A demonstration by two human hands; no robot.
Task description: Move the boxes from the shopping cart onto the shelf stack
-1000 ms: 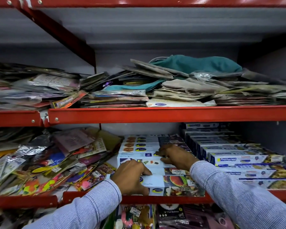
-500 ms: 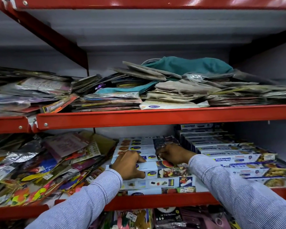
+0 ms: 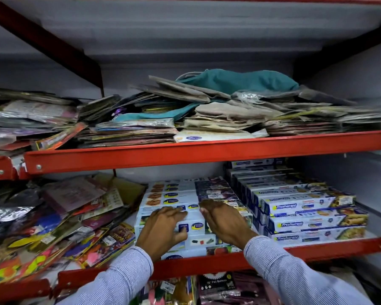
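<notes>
A stack of long white and blue boxes (image 3: 172,195) with food pictures lies in the middle of the lower red shelf (image 3: 209,264). My left hand (image 3: 163,230) rests flat on the front boxes of the stack, fingers spread. My right hand (image 3: 223,223) lies beside it on the same boxes, fingers together and pointing inward. Neither hand grips a box. The shopping cart is out of view.
A taller stack of Freshwrapp boxes (image 3: 303,208) stands right of the hands. Loose colourful packets (image 3: 59,221) pile up on the left. The upper shelf (image 3: 207,150) carries flat packets and a teal cloth (image 3: 237,81). Balloon packs (image 3: 218,285) hang below.
Both hands slid forward over the box stack and flattened on it. The front boxes have been pushed back into line with the stack. The camera moved closer.
</notes>
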